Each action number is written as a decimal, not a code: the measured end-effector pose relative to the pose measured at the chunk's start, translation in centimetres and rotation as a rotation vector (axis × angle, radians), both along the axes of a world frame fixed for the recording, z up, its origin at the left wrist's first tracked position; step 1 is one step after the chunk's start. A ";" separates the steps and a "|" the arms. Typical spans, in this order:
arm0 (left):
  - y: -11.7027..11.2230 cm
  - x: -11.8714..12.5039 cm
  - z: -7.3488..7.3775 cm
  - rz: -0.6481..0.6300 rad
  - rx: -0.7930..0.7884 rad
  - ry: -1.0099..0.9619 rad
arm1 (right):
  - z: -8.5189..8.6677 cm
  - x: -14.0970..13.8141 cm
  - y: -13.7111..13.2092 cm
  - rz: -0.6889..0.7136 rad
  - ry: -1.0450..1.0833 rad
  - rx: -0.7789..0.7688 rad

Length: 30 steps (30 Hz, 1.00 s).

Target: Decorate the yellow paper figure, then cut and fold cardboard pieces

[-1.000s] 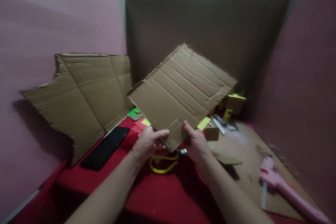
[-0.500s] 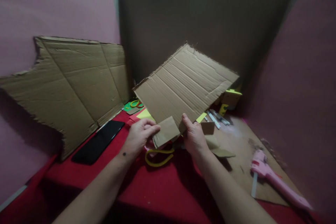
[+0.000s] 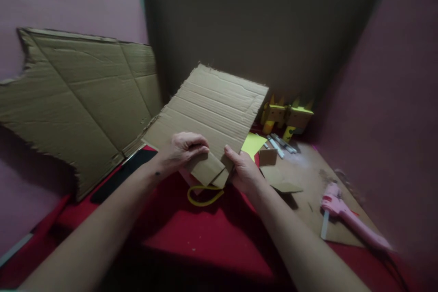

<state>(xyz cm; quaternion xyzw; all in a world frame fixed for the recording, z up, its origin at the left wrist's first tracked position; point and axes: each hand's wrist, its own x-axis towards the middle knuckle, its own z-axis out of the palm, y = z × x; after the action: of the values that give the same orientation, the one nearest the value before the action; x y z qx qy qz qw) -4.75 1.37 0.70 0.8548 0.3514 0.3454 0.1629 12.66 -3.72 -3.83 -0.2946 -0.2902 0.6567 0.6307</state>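
Note:
My right hand [image 3: 244,169] grips the lower right corner of a large cardboard sheet [image 3: 212,107], thumb on top, and the sheet is tilted up off the table. My left hand [image 3: 185,150] pinches a small cardboard piece [image 3: 207,169] by its upper edge, laid over the sheet's lower corner. Whether the two pieces touch along their whole faces I cannot tell. Just below them a yellow pipe-cleaner-like loop [image 3: 201,203] lies on the red cloth [image 3: 191,242].
A big torn cardboard panel [image 3: 92,86] leans on the left wall, with a black phone [image 3: 116,182] before it. On the right lie a pink glue gun [image 3: 337,207], markers [image 3: 278,147], folded cardboard [image 3: 278,178] and yellow paper [image 3: 253,144]. Two yellow-and-brown box figures [image 3: 297,121] stand behind.
The large sheet has swung left and lower. My left hand has brought the small piece from beside the sheet's corner onto it. The view has shifted slightly.

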 end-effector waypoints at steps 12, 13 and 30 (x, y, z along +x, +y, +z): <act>-0.2 0.8 -1.0 0.090 0.083 0.023 | -0.1 0.0 0.1 -0.001 0.037 0.005; -0.2 0.9 -1.0 0.086 0.095 0.027 | -0.1 0.0 0.1 0.000 0.042 0.002; -0.7 1.4 -1.4 0.095 0.512 0.226 | -0.8 -0.7 0.0 0.032 0.123 0.044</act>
<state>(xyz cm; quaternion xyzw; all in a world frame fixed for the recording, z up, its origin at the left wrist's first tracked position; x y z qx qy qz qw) -3.32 0.62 -0.74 0.8838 0.3084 0.3325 -0.1149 12.00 -3.74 -4.58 -0.2353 -0.2699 0.6771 0.6429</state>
